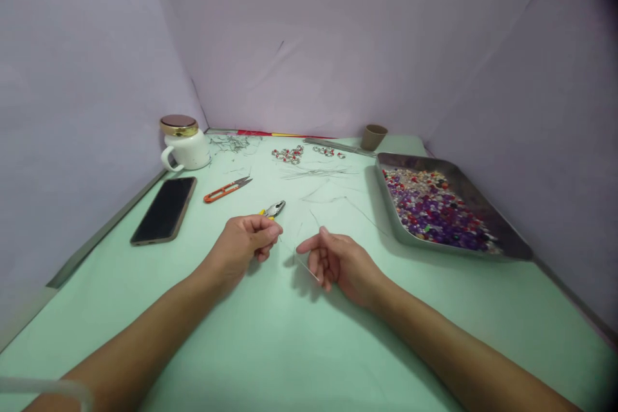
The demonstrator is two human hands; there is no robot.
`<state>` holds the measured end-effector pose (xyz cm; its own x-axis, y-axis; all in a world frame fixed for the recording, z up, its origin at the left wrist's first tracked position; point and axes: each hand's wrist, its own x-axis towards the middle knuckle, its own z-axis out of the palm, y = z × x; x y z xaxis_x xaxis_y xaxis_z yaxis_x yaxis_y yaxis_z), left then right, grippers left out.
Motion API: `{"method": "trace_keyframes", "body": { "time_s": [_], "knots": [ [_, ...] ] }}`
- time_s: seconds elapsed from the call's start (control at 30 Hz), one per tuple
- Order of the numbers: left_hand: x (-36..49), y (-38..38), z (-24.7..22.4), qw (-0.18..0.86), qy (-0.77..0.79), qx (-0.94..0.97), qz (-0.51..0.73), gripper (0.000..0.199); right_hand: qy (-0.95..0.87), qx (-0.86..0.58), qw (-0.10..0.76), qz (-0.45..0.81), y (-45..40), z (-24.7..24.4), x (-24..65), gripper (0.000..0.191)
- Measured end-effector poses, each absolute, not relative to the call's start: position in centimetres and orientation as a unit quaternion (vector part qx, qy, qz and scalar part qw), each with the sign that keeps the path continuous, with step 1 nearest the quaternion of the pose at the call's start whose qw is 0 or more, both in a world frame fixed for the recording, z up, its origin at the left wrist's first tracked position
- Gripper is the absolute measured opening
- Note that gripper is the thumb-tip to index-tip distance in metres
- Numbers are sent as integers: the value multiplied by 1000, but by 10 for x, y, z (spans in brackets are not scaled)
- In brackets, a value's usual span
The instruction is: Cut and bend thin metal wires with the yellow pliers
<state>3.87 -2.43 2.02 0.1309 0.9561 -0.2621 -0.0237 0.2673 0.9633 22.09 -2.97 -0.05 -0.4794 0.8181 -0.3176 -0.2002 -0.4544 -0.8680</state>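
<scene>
My left hand (248, 241) is closed in a pinch, thumb against forefinger, on a thin wire (308, 269). From that pinch the wire runs right, bends near my right forefinger and slants down across the fingertips. My right hand (340, 264) has its fingers loosely curled and apart, the forefinger reaching toward the bend. Whether it presses on the wire is hard to make out. Just behind my left hand lie pliers (276, 208) with yellow handles, partly hidden by it. Loose wire strands (321, 172) are spread on the table beyond both hands.
Orange thread snips (226, 190), a dark phone (164, 211) and a lidded white mug (188, 149) are at left. Beaded pieces (288, 154) and wire scraps (234, 143) lie at the back. A metal tray (393, 222) of colourful beads and a brown cup (373, 138) stand right.
</scene>
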Motion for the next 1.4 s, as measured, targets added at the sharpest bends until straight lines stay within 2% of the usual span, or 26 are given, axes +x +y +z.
{"method": "trace_keyframes", "body": {
  "time_s": [0.1,0.2,0.43,0.7,1.17,1.3,1.4],
  "knots": [
    [36,-21,20,602,520,440,417,15,-397,-402,355,745,-24,-1,224,31],
    [38,-23,18,609,509,441,418,14,-423,-397,339,740,-26,0,224,21],
    [49,-35,12,641,455,463,410,12,-399,-329,263,815,-36,4,217,22],
    [57,-42,14,684,411,425,428,17,-477,-356,311,741,-43,0,211,18],
    [58,-40,18,685,403,370,481,19,-484,-375,279,740,-39,6,213,22],
    [52,-35,25,680,417,418,434,16,-475,-382,280,742,-36,8,217,22],
    [44,-29,29,637,450,465,420,32,-454,-393,308,738,-33,8,221,20]
  ]
}}
